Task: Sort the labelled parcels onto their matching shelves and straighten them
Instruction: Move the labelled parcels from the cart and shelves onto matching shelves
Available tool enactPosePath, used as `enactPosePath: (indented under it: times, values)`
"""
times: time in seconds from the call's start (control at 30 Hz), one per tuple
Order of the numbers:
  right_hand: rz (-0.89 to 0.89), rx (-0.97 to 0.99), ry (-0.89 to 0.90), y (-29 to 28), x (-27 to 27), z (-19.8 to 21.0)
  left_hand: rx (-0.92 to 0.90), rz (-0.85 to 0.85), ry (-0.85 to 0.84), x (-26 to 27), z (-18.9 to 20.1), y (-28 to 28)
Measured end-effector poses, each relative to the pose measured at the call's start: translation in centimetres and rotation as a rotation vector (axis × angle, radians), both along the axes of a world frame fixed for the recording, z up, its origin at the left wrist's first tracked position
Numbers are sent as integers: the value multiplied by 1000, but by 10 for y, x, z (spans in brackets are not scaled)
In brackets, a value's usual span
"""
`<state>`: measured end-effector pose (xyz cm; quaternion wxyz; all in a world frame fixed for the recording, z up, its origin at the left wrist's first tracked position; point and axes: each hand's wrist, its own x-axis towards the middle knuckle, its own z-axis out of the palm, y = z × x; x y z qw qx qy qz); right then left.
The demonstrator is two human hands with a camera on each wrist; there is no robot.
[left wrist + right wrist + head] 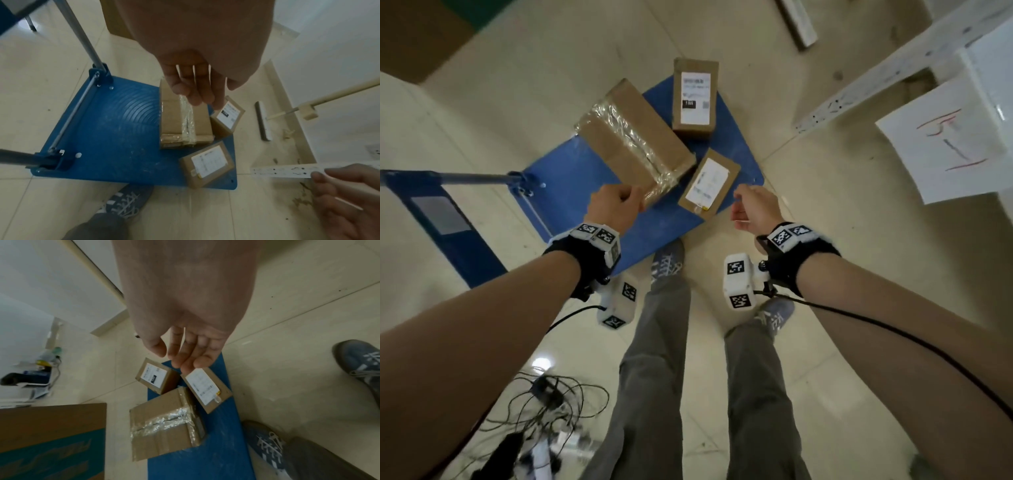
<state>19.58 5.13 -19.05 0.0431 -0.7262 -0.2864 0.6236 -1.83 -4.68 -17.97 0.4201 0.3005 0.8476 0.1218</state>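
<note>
We take the blue cart (585,164) as our landmark: its flat deck sits on the tiled floor (825,212) and carries three cardboard parcels. The large taped parcel (635,140) lies across the middle of the deck, with no label showing on its upper face. Beyond it, at the deck's far edge and partly overhanging, sits the far labelled parcel (695,97), label up. The near labelled parcel (709,183) rests on the deck's right side, just beside the large one's near end, label up too.

Our left hand (616,207) hangs above the near end of the large parcel, fingers loosely curled and holding nothing — in the left wrist view its fingertips (195,95) are clear of the cardboard. Our right hand (755,209) hovers just right of the near labelled parcel, fingers relaxed and empty.

At the cart's left end the folding handle (465,178) rises from its brackets. Right of the cart stands a white shelf post (859,89), and a paper sign (955,144) with red marks hangs from the shelf unit. Our shoes (667,262) stand at the deck's near edge — one toe touches it. Loose cables (544,401) lie on the floor behind, well apart from the cart.
</note>
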Motion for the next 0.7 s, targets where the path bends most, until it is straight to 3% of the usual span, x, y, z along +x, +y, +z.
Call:
enactPosePath:
  times: [0.23, 0.37, 0.7]
  values:
    - [-56, -110, 5, -16, -3, -75, -156, 35, -229, 11, -96, -2]
    - [-72, -145, -29, -19, -1, -118, -189, -28, -319, 22, -138, 11]
    - [-12, -235, 5, -28, -6, -185, -247, -28, -336, 39, -236, 35]
